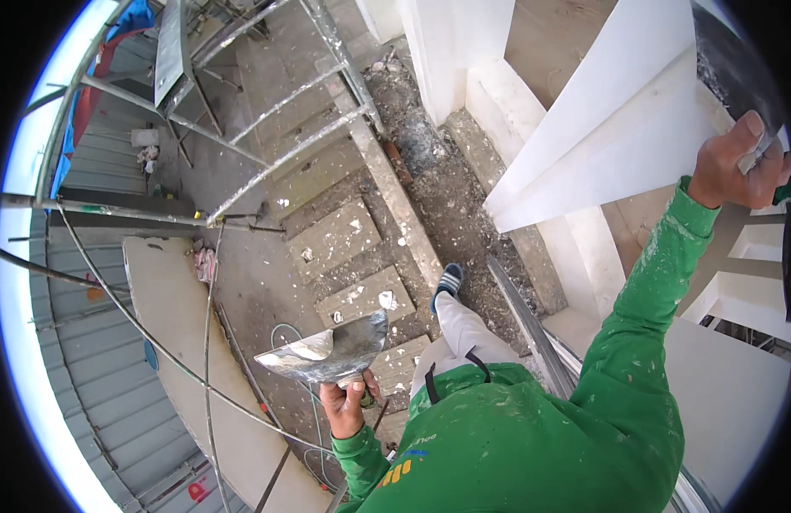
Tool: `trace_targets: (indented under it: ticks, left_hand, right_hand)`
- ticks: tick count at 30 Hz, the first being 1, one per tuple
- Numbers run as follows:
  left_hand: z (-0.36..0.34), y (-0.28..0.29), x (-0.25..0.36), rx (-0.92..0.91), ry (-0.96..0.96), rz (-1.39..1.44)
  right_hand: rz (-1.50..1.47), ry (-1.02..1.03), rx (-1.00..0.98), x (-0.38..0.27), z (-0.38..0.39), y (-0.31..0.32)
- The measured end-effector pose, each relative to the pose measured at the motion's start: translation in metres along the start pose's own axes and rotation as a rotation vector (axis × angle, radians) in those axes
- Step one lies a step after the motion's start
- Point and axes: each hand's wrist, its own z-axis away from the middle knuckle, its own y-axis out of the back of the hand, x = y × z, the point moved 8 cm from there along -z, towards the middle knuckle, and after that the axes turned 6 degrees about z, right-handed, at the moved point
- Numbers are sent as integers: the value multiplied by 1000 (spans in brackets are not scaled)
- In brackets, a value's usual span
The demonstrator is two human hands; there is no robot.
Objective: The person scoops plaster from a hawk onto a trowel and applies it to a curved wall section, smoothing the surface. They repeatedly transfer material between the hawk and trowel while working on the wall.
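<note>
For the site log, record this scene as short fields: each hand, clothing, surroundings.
Left hand: gripping a wide metal blade with pale paste
Right hand: raised, gripping a dark blade-like tool; wall contact unclear
Clothing: white-spattered green top
Ground: spattered boards
Upper left: metal scaffold

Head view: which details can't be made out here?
Head view: handle of the scraper, mostly hidden by the left hand.
Head view: outer edge of the dark blade in the right hand, lost at the picture's black rim.
Head view: second foot, not visible, probably behind the green shirt.
</note>
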Motion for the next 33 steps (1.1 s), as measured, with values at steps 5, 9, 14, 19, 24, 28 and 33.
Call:
trace_targets:
  ticks: [5, 9, 14, 19, 24, 28, 33]
  left_hand:
    - [-79, -39, -16, -109, 111, 76]
    - [-134, -79, 2, -327, 97, -40]
    - [-169, -92, 27, -298, 1, -14]
    - [-193, -111, 19, -339, 98, -90]
    - [-197, -112, 8, -290, 121, -30]
    - [-206, -120, 12, -313, 123, -77]
    - [-221, -157, 11, -537, 254, -82]
  right_hand:
    - [-51, -97, 84, 0, 3, 15]
    - [2, -225, -11, -10, 17, 12]
    - [-13, -249, -199, -28, -10, -3]
    - [15, -184, -342, -22, -7, 2]
    - [21, -143, -289, -30, -11, 1]
    - [11, -240, -233, -34, -13, -8]
    - [-24, -234, -166, -25, -16, 4]
